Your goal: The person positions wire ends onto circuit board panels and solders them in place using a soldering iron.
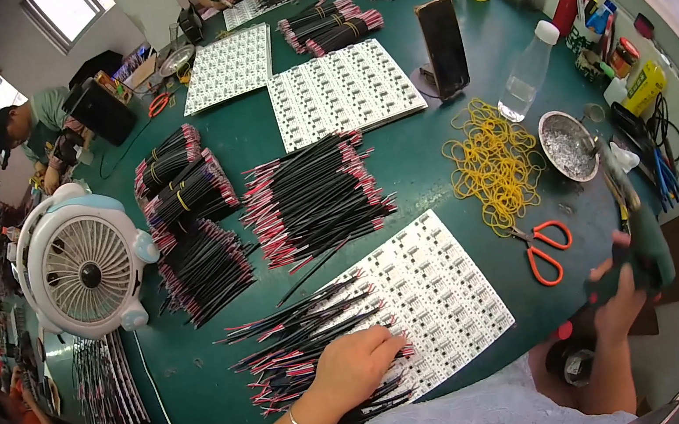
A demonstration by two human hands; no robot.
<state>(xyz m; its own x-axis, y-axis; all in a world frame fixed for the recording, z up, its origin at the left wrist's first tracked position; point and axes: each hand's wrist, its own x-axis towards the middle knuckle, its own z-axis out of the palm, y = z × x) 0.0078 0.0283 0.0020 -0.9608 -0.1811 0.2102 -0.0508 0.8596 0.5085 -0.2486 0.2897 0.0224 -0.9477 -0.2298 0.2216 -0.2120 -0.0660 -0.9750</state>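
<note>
A white panel of small circuit boards (449,283) lies on the green table in front of me. Black wires with red ends (289,344) fan across its left part. My left hand (360,367) rests on the panel, its fingers closed at a wire with a red tip. Off the table's right front edge is my right hand (618,301), blurred and closed around a dark green gun-shaped tool (652,247). Orange-handled pliers (550,242) lie between the panel and that hand.
Beyond the panel are a wide wire pile (316,202) and tied bundles (186,187). A fan (89,274) stands left. Rubber bands (492,166), a metal bowl (561,163), a bottle (529,71) and a phone (444,49) are on the right. People sit across and left.
</note>
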